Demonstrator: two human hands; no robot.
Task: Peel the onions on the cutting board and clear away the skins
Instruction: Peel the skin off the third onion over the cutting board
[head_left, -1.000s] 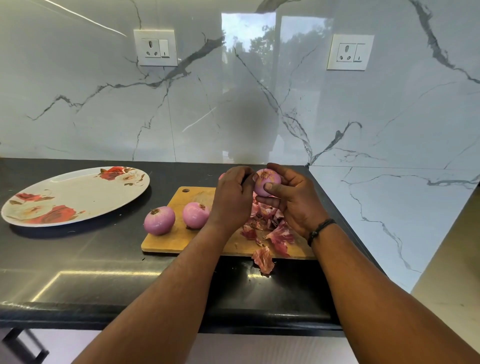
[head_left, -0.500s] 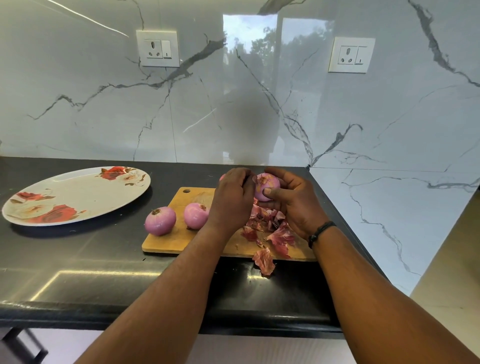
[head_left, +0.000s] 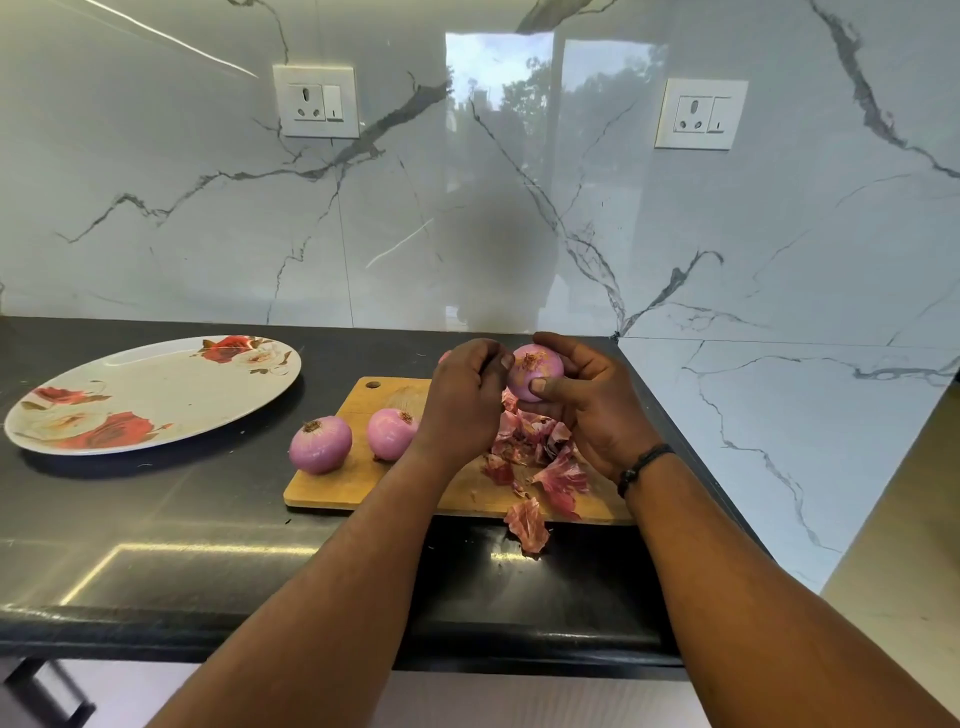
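Observation:
Above the wooden cutting board (head_left: 353, 480), my right hand (head_left: 597, 410) grips a pink-purple onion (head_left: 540, 366), thumb across its front and root end up. My left hand (head_left: 462, 400) is curled against the onion's left side, with its fingertips at the skin. Two peeled onions lie on the board's left part, one at the edge (head_left: 320, 444) and one beside it (head_left: 390, 434). A sliver of another onion (head_left: 444, 356) shows behind my left hand. Reddish skins (head_left: 535, 441) are piled on the board under my hands. One skin piece (head_left: 527, 525) lies off the board's front edge.
A large oval plate with a rose print (head_left: 150, 395) lies on the black counter (head_left: 182, 519) to the left of the board. Marble wall stands behind, and a side wall (head_left: 779, 441) closes the counter on the right. The counter's front edge is close to me.
Both hands stay in the same spot over the board. The held onion has turned slightly between my fingers.

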